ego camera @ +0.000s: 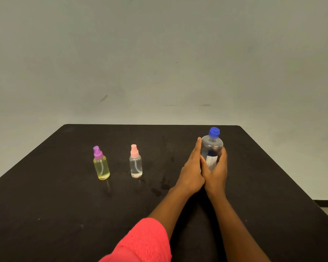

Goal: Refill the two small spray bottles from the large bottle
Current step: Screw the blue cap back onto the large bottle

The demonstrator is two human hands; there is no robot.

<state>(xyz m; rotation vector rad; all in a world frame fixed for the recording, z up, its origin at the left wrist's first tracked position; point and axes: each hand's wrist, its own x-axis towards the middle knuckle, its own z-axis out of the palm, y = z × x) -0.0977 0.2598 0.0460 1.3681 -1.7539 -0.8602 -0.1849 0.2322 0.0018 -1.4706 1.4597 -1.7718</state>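
Gripping the bottle (212, 148) low on its labelled body with the right hand (217, 172), wrapping fingers and thumb round it. Bracing the opposite side with the left hand (192, 168), laying straight fingers flat against the plastic rather than curling round it; probably steadying a tall, top-heavy container. Keeping it upright over the right part of the table (64, 214); hiding the base behind both hands, so not telling whether it is resting or lifted. Leaving the blue cap (214, 132) on, so not yet pouring anything.

Leaving the purple sprayer (101, 167) and the pink sprayer (135, 165) standing upright side by side on the left, near each other without touching and well apart from the bottle, likely keeping them safe from a knock. Showing yellowish liquid in the purple one and clear liquid in the pink one, both with spray heads on.

Judging this as the opening stage: needing the cap and both spray heads off before any filling. Expecting spills at such narrow necks; already seeing dark, damp-looking marks (159, 188) between the pink sprayer and the hands.
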